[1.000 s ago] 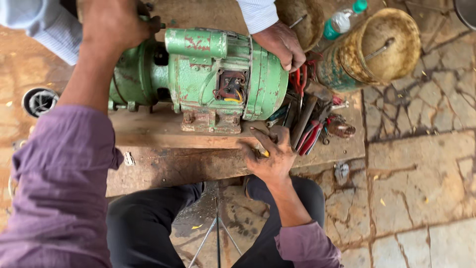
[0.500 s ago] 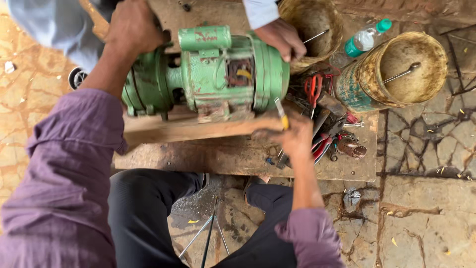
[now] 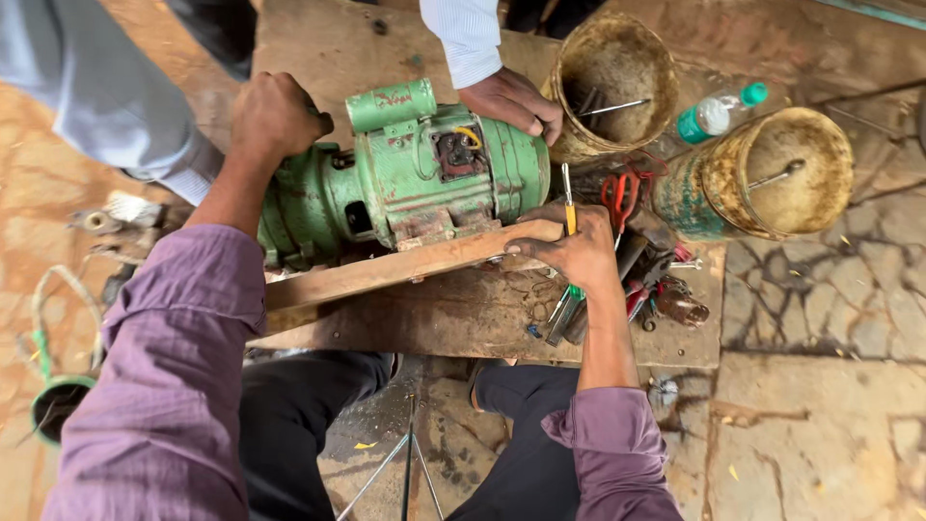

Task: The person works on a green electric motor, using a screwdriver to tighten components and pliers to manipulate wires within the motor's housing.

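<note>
The motor (image 3: 415, 178) is pale green with rust-brown patches. A screwdriver (image 3: 569, 207) shows yellow, the bottle's cap (image 3: 753, 94) teal. Both sleeves (image 3: 164, 386) are purple.

Bare board (image 3: 463, 318) before the green motor (image 3: 415, 174); tool pile (image 3: 641, 280) and rusty buckets (image 3: 776, 174) crowding the right.

right hand (image 3: 577, 253) risen from the tool pile (image 3: 637, 285), now gripping a yellow-handled screwdriver (image 3: 569, 214) beside the motor (image 3: 415, 178)

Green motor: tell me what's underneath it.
The green motor sits on a wooden plank, which lies on a larger rusty board. The right hand grips the plank's end. The motor's feet and any fixings are hidden.
</note>
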